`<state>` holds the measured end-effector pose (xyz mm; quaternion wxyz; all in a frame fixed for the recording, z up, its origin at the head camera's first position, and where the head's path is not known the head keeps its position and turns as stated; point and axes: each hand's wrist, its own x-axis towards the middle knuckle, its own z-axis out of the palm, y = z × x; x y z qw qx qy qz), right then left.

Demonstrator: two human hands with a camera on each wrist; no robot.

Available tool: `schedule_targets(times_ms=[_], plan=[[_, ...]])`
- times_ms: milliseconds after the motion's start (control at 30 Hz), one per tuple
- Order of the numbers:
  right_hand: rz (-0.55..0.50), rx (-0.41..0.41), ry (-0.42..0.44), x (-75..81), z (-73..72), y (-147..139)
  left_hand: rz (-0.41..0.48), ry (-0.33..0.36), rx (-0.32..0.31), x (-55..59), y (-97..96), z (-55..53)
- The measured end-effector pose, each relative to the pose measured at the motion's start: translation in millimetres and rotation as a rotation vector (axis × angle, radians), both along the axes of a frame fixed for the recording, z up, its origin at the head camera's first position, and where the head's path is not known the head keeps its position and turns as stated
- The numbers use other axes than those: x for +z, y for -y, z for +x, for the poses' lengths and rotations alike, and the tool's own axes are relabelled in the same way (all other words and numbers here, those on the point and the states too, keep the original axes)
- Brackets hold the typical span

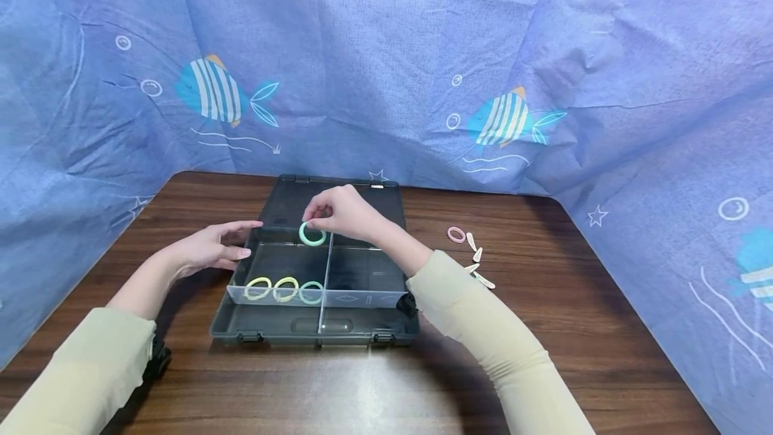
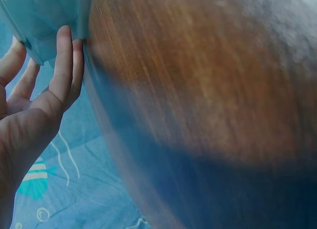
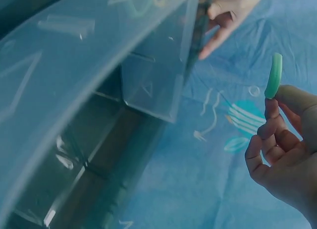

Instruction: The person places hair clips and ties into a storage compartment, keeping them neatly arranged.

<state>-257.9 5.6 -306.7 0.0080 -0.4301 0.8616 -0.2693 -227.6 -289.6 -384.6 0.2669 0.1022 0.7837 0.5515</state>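
My right hand [image 1: 350, 213] pinches a light green hair tie [image 1: 313, 244] between thumb and fingertips, above the back left part of a grey see-through divided box [image 1: 284, 339]. In the right wrist view that hair tie [image 3: 274, 75] appears edge-on, above the fingertips. My left hand [image 1: 208, 247] is at the box's left side, fingers extended and thumb apart; in the left wrist view its fingertips touch the box edge [image 2: 83, 21]. Along the front of the left compartment are two yellow hair ties [image 1: 259, 279] and a green hair tie [image 1: 311, 282], side by side.
The box lid [image 1: 290, 200] lies folded open behind it. Right of the box, on the brown wooden table [image 1: 561, 301], lie a pink hair tie [image 1: 457, 241] and several pale hair clips [image 1: 478, 255]. A blue fish-print cloth [image 1: 386, 72] hangs behind the table.
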Motion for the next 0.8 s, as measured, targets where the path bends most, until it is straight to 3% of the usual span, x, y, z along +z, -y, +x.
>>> schedule_targets(times_ms=[200, 800], plan=[[0.025, 0.018, 0.024, -16.9, -2.8, 21.3, 0.003, 0.002, 0.005, 0.0, -0.3, 0.5], [0.03, -0.027, 0.073, -57.1, -10.7, 59.0, -0.016, 0.023, 0.016, 2.9, 0.8, -1.2]])
